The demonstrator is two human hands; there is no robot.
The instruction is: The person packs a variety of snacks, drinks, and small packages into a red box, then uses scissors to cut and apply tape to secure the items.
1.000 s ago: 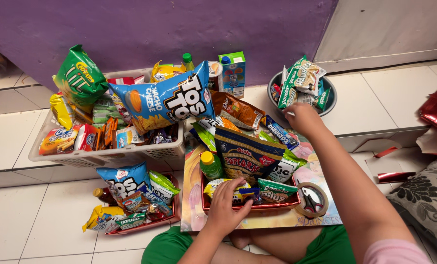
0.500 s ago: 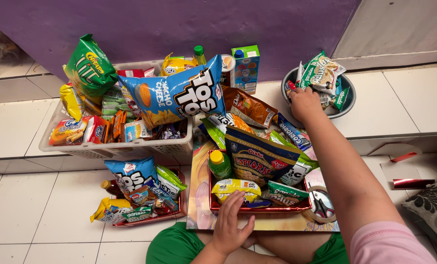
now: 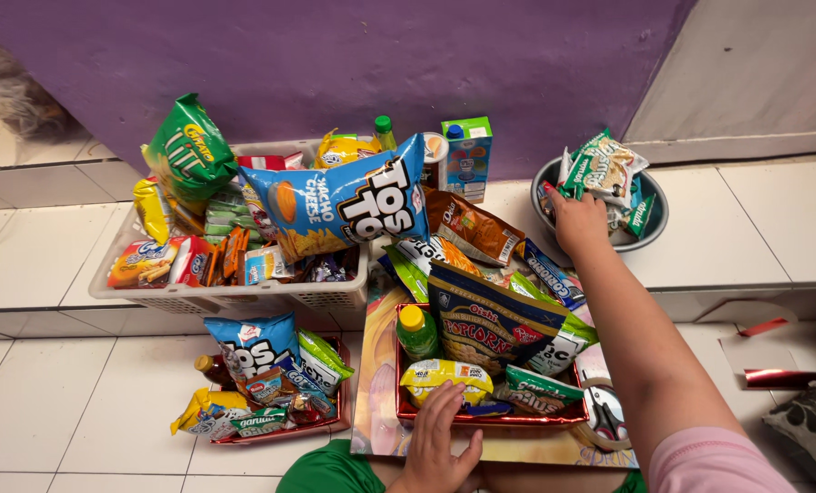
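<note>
Several snacks are already packed in the red tray (image 3: 490,418), steadied by the flat, released left hand (image 3: 437,447). More packets (image 3: 600,169) are gripped by the right hand (image 3: 579,221) in the grey bowl (image 3: 652,212).

Bright, even indoor light with soft, faint shadows, mild glare on shiny snack wrappers, sharp focus at centre, and slight wide-angle bending toward the edges.

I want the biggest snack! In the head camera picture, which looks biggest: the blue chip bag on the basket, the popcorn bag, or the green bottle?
1. Blue chip bag
2. Popcorn bag, only slightly smaller and nearer the camera, so unsure
3. Green bottle, clearly smallest
</note>
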